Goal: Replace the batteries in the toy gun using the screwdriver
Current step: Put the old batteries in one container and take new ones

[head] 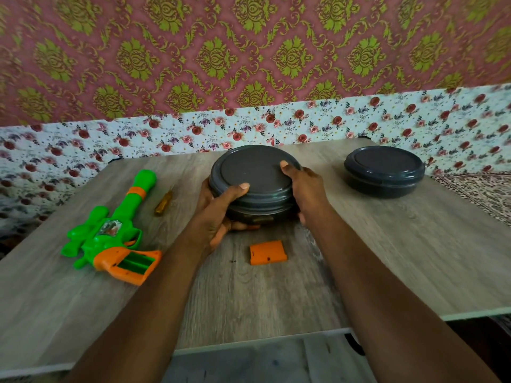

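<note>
Head view: a wood-grain laminate worktop [276,294] set against a floral-print cloth and damask-patterned wall covering. At centre, a round, dark grey plastic container [253,183] with a flat, ridged lid is clasped from both sides; the left hand [221,214] wraps its near left wall with the thumb pressed on the lid rim and fingers curled beneath, and the right hand [304,193] grips the right wall, thumb on the lid. A second, matching lidded container [384,171] stands apart at the far right. On the left lies the toy gun [110,230], glossy green moulded plastic with orange bands and an orange grip whose battery compartment is uncovered, showing green ribbed channels. Just beyond its barrel rests the screwdriver [163,203], with a translucent amber handle. The flat, rectangular orange battery cover [267,252] lies on the worktop near the hands, and a tiny dark screw [233,261] sits just left of it.
</note>
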`<state>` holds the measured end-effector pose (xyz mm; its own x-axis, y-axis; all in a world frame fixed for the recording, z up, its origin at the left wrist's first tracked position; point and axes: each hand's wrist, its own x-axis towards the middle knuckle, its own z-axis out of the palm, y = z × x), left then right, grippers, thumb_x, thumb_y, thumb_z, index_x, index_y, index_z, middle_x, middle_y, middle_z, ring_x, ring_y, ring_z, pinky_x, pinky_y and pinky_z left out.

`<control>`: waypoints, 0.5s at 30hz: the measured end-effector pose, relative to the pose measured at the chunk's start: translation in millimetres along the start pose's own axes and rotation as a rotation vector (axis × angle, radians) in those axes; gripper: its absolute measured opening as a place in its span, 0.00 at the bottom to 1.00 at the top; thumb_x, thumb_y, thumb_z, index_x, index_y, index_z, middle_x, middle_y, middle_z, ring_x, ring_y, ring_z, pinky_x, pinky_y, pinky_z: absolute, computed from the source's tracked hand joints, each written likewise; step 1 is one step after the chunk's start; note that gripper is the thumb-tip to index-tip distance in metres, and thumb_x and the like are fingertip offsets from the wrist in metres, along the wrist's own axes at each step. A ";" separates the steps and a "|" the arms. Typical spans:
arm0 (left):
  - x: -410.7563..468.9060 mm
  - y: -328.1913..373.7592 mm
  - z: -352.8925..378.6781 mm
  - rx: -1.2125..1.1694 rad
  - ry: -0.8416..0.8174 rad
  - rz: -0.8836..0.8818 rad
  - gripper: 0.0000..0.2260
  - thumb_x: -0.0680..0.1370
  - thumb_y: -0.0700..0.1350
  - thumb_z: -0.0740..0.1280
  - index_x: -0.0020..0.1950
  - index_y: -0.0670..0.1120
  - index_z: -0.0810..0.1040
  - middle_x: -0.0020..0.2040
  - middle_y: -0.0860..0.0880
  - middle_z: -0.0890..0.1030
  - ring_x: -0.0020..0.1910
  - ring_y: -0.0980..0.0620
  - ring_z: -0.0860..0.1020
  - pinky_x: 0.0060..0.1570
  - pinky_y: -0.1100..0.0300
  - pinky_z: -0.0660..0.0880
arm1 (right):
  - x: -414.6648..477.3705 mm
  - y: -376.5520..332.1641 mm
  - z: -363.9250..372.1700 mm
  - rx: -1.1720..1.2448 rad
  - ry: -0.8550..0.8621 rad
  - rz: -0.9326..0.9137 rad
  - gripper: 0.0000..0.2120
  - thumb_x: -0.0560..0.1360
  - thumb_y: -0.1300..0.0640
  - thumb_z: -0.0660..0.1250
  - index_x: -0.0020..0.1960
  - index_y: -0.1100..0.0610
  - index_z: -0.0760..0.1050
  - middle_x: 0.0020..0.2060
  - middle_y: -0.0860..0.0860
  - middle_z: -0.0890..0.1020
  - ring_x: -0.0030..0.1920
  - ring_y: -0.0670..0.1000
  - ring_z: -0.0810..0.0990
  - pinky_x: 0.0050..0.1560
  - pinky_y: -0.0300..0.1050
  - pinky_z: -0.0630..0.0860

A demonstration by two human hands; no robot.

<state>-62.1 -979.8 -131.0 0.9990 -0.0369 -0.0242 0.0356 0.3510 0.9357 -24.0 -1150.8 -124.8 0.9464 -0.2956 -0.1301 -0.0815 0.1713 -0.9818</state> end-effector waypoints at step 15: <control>6.5 -3.2 -8.9 -0.040 -0.060 0.020 0.28 0.75 0.40 0.72 0.73 0.55 0.68 0.66 0.47 0.77 0.62 0.39 0.79 0.46 0.34 0.80 | 5.4 -2.7 -11.6 0.087 -0.061 0.065 0.34 0.62 0.34 0.72 0.62 0.51 0.81 0.53 0.54 0.87 0.54 0.59 0.85 0.61 0.57 0.80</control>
<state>-55.5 -972.9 -137.3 0.9962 -0.0852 0.0167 0.0179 0.3890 0.9211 -22.2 -1163.7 -124.5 0.9575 -0.2242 -0.1815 -0.1180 0.2698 -0.9557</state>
